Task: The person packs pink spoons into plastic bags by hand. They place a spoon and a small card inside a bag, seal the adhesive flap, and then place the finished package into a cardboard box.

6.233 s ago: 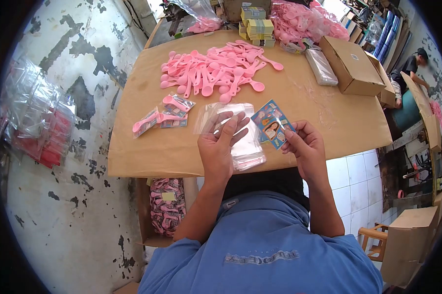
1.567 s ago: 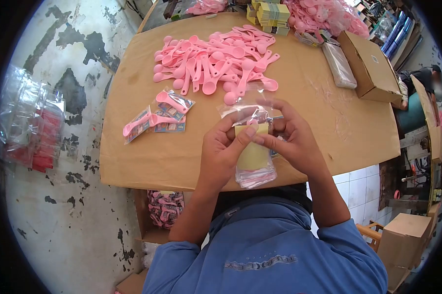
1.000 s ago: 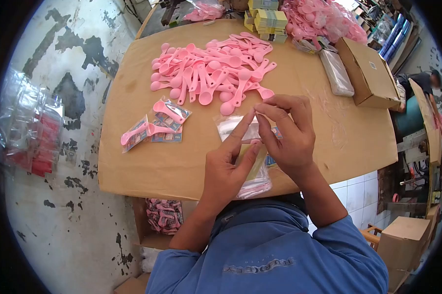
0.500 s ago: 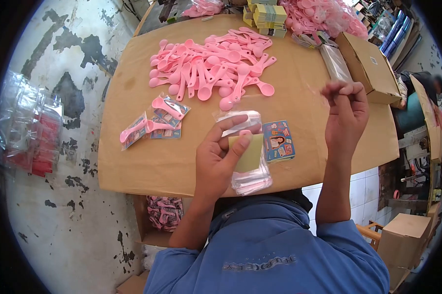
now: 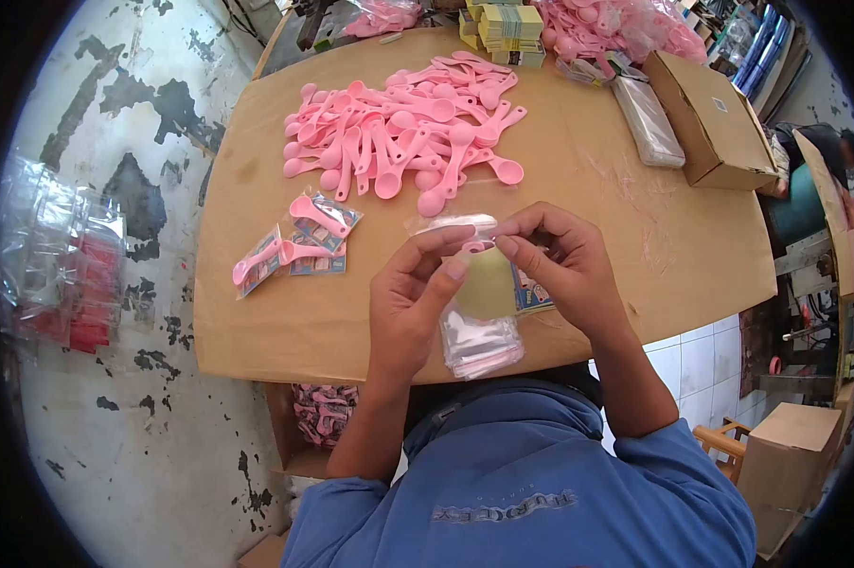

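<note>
Swung back to the near side of the spoon heap (image 5: 399,133), the right hand (image 5: 571,273) joins the left hand (image 5: 410,298) over the bags (image 5: 482,348), fingers of both seemingly clamped on the packet (image 5: 487,286). Pinching lightly and keeping its top edge flat should help avoid creases.

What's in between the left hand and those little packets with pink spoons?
Just bare brown tabletop lies between the left hand and the spoon packets, as the head view shows.
</note>
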Motion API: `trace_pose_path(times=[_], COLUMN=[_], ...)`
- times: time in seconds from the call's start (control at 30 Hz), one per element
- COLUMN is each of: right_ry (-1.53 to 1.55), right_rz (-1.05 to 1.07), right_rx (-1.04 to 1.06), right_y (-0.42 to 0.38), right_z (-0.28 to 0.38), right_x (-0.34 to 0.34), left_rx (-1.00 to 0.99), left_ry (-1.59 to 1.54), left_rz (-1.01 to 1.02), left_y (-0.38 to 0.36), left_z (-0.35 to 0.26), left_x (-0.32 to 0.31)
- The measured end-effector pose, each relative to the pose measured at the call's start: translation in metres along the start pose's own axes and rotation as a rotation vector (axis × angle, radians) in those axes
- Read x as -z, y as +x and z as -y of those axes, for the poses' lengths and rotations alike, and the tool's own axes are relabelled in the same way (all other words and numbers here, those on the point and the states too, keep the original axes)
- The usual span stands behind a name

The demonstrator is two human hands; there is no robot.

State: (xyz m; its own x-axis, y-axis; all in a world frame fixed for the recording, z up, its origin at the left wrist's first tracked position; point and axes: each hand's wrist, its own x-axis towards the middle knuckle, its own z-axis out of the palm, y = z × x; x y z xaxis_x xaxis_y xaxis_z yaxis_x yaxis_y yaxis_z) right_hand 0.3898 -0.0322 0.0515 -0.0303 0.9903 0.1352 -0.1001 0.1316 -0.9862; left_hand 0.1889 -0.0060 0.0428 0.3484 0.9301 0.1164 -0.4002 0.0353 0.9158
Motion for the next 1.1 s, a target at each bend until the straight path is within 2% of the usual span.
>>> trace_pose_path(times=[0.13, 0.23, 0.33, 0.63, 0.73, 0.8, 0.93, 1.03, 1.1], right_ry=[0.049, 0.077, 0.056, -0.017, -0.037, -0.042, 0.136, 0.162, 0.157], right_rz=[-0.031, -0.012, 0.042, 0.170, 0.152, 0.131, 0.076, 0.058, 0.046], right_rx=[0.012, 0.061, 0.167, 0.250, 0.184, 0.097, 0.078, 0.091, 0.131], right_y=[-0.001, -0.002, -0.001, 0.000, -0.003, -0.004, 0.003, 0.004, 0.004], right_z=[0.000, 0.003, -0.001, 0.013, 0.019, 0.016, 0.011, 0.014, 0.014], right_x=[0.002, 0.002, 0.007, 0.014, 0.009, 0.006, 0.001, -0.001, -0.004], left_rx=[0.023, -0.036, -0.194, -0.315, -0.233, -0.152, -0.087, -0.034, -0.062], left_ry=[0.037, 0.068, 0.142, 0.123, 0.026, 0.100, 0.007, 0.090, 0.255], left_rz=[0.000, -0.041, -0.034, 0.095, 0.088, 0.029, -0.004, 0.091, 0.138], left_y=[-0.001, -0.004, -0.008, -0.009, -0.010, -0.012, -0.012, -0.014, -0.015], left_z=[-0.004, -0.003, 0.004, 0.000, 0.004, 0.001, -0.012, -0.009, -0.001], left_x=[0.005, 0.002, 0.008, 0.018, 0.024, 0.018, 0.004, 0.009, 0.020])
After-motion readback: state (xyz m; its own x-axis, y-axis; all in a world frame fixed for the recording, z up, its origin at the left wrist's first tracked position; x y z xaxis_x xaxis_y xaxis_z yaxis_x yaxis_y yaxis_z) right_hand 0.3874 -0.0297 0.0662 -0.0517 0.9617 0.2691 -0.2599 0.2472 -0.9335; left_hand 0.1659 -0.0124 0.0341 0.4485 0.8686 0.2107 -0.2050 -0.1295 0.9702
